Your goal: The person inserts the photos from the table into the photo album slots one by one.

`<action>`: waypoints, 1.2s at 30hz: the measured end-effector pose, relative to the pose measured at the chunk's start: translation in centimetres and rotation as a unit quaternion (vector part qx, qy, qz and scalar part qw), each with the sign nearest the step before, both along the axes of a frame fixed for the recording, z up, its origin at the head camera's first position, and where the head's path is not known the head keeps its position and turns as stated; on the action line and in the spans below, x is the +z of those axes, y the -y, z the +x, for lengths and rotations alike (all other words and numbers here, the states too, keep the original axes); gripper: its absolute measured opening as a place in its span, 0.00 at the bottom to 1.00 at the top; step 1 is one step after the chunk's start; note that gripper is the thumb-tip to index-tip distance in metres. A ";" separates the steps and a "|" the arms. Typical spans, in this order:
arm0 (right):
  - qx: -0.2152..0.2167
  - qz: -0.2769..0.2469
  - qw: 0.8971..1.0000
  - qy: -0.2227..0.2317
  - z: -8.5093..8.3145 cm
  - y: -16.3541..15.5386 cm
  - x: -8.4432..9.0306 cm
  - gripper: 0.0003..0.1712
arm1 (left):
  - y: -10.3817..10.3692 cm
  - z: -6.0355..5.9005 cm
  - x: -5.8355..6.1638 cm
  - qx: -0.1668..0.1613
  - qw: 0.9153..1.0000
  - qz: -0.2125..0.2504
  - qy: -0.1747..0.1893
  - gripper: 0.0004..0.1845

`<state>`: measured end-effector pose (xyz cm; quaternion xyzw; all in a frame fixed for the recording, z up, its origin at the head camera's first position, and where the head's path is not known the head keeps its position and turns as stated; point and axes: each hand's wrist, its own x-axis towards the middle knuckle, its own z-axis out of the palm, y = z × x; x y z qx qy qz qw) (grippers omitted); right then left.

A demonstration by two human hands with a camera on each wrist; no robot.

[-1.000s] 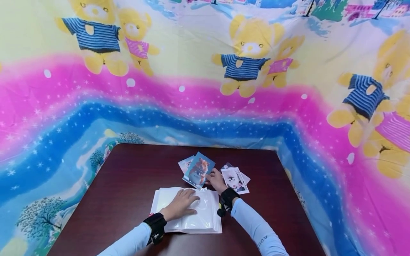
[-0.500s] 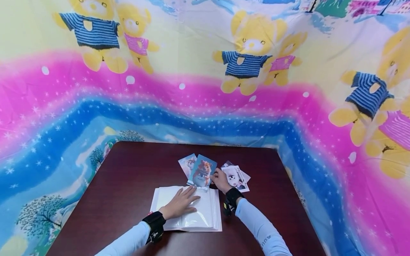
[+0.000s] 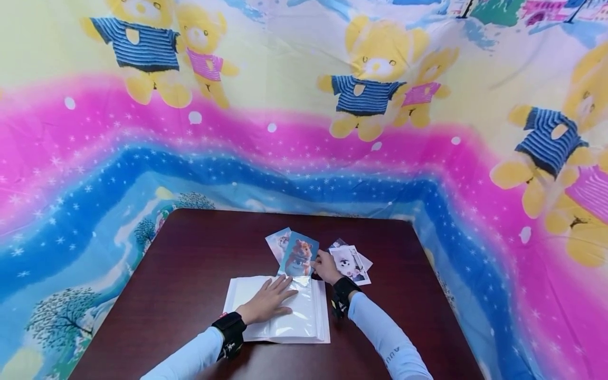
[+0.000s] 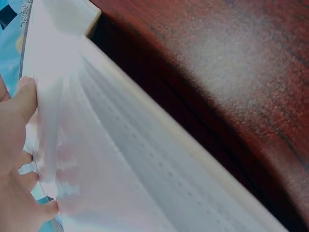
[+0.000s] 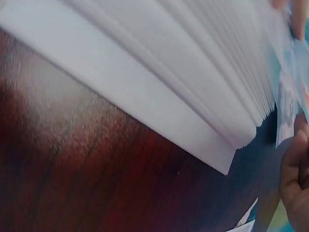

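Note:
An album (image 3: 304, 317) with white pages and clear plastic sleeves lies spread on the table. My left hand (image 3: 269, 302) rests on its pages, fingers extended, the fingertips near the top edge. Beyond that edge, my right hand (image 3: 328, 268) pinches the right side of a photo (image 3: 299, 254) of a hamster on a blue background. The photo's lower edge meets the mouth of a sleeve; how far it is inside, I cannot tell. In the right wrist view, my right hand (image 5: 295, 181) is partly cut off beside the album's fanned pages (image 5: 212, 63).
Behind the hamster photo, another photo (image 3: 277, 243) lies slanted on the dark wooden table (image 3: 199, 264). Right of my right hand is a small pile with a white-bordered photo (image 3: 349, 262) on top. A patterned cloth (image 3: 294, 142) hangs behind the table.
The hamster photo has swung from a slant to nearly upright and come down to the album's top edge. My right hand has shifted slightly right with it; my left hand stays on the pages.

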<state>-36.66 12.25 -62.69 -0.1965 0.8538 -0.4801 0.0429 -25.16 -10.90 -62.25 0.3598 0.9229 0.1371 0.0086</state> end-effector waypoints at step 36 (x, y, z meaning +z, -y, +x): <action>0.098 -0.064 0.989 0.086 2.4 1.1 5.2 0.15 | 0.8 4.4 -0.9 -0.062 0.995 0.043 -0.065 0.35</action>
